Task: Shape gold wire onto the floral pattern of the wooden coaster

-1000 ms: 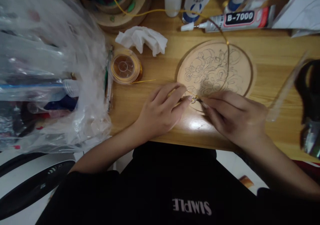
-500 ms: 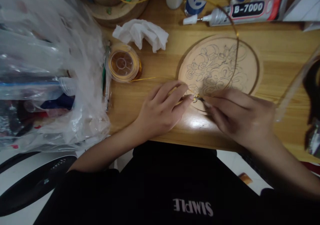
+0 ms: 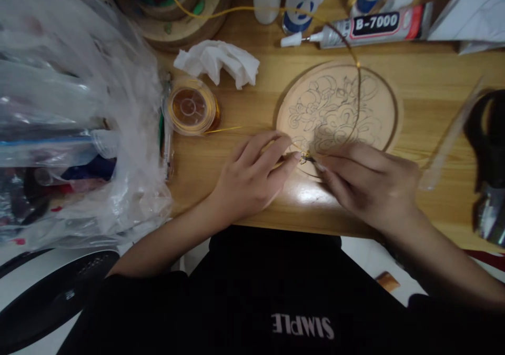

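My left hand [image 3: 254, 175] is closed in a pinch on a fine gold wire [image 3: 224, 130], which runs to it from a clear spool [image 3: 190, 108]. Thumb and finger of my right hand [image 3: 366, 181] close around a thin dark-tipped tool [image 3: 310, 159], mostly hidden, that looks like tweezers. Its tip meets a small curled piece of gold wire [image 3: 303, 158] at my left fingertips. Both hands work over the near edge of a round tan board [image 3: 339, 113] with a floral pattern drawn in dark lines. My right fingers cover part of the drawing.
A B-7000 glue tube [image 3: 374, 26] lies behind the board, beside bottles [image 3: 307, 2]. Crumpled tissue [image 3: 219, 63] sits behind the spool. Plastic bags [image 3: 130, 108] crowd the left side. Black-handled scissors [image 3: 491, 139] lie at right. A gold cord [image 3: 236, 9] arcs across the top.
The view has shifted a little, so the board, glue and scissors appear farther left. Both hands keep nearly the same pose at the wire, with only slight finger movement.
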`<state>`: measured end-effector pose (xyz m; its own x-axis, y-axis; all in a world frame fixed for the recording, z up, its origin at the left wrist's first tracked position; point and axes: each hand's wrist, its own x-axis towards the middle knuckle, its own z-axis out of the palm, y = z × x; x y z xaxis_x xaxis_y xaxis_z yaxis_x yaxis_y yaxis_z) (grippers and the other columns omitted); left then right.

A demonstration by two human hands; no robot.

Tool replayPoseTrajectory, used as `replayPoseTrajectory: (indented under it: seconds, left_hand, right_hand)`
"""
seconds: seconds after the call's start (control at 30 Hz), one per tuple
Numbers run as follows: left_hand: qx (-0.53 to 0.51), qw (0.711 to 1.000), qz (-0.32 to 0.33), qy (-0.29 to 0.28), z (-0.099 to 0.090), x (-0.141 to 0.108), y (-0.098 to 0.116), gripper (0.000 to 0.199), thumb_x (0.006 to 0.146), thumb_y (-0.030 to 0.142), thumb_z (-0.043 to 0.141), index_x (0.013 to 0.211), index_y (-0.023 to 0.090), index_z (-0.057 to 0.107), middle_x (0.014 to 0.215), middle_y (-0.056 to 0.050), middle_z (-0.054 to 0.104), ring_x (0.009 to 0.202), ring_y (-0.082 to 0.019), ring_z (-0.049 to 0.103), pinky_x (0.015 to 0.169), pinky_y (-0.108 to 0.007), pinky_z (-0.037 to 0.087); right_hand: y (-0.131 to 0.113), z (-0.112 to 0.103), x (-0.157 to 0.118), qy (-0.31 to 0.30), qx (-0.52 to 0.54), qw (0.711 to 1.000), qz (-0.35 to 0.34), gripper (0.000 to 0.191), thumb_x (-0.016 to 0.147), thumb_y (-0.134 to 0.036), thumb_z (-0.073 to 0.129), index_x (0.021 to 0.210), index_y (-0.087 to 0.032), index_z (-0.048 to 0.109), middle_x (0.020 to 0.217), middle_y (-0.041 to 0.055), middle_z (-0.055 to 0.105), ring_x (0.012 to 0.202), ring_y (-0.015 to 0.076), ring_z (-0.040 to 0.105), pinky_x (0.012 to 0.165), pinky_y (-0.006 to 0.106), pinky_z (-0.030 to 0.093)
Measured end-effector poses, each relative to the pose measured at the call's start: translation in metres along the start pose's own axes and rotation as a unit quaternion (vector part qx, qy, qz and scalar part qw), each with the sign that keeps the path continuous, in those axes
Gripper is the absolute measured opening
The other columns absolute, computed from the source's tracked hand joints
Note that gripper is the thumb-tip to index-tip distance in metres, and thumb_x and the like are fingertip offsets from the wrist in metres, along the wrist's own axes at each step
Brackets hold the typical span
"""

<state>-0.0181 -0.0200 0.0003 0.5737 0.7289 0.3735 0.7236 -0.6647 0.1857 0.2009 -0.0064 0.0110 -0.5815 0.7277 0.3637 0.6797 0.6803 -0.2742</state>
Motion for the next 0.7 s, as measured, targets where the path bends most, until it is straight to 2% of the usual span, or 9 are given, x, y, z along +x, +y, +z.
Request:
replayPoseTrajectory:
  seconds: [0.13, 0.33, 0.53, 0.7]
  left_hand:
    - [-0.009, 1.000, 0.000, -0.002, 0.000, 0.000, -0.001, 0.019, 0.093, 0.015, 0.057, 0.110, 0.016, 0.065, 0.116, -0.009, 0.068, 0.112, -0.025, 0.062, 0.091, -0.037, 0.051]
    - [0.001, 1.000, 0.001, 0.003, 0.001, 0.000, -0.001, 0.020, 0.092, 0.016, 0.058, 0.110, 0.018, 0.065, 0.115, -0.007, 0.068, 0.111, -0.023, 0.062, 0.088, -0.036, 0.052]
    - [-0.010, 1.000, -0.003, 0.001, 0.000, 0.000, 0.000, 0.019, 0.093, 0.015, 0.056, 0.109, 0.018, 0.065, 0.115, -0.008, 0.068, 0.112, -0.024, 0.062, 0.090, -0.036, 0.052]
    - [-0.010, 1.000, -0.005, -0.001, 0.000, 0.000, 0.000, 0.019, 0.094, 0.016, 0.055, 0.110, 0.019, 0.065, 0.116, -0.008, 0.067, 0.113, -0.024, 0.061, 0.090, -0.036, 0.051]
  right_hand:
    - [0.002, 0.000, -0.001, -0.001, -0.002, 1.000, -0.006, 0.016, 0.084, -0.015, 0.067, 0.100, -0.018, 0.066, 0.091, 0.0024, 0.074, 0.076, 0.0144, 0.070, 0.057, 0.023, 0.051]
    - [0.003, 0.001, -0.005, -0.002, 0.043, 0.999, 0.019, 0.015, 0.086, -0.015, 0.064, 0.100, -0.021, 0.066, 0.095, 0.0023, 0.074, 0.082, 0.0152, 0.071, 0.066, 0.025, 0.056]
    - [0.000, -0.001, 0.000, -0.006, 0.004, 1.000, 0.006, 0.014, 0.086, -0.016, 0.066, 0.099, -0.019, 0.066, 0.094, 0.0016, 0.074, 0.078, 0.0134, 0.070, 0.060, 0.023, 0.053]
    - [-0.003, -0.007, 0.006, -0.023, -0.029, 0.999, 0.001, 0.007, 0.088, -0.017, 0.063, 0.093, -0.018, 0.068, 0.083, -0.0007, 0.073, 0.068, 0.0105, 0.067, 0.048, 0.022, 0.042]
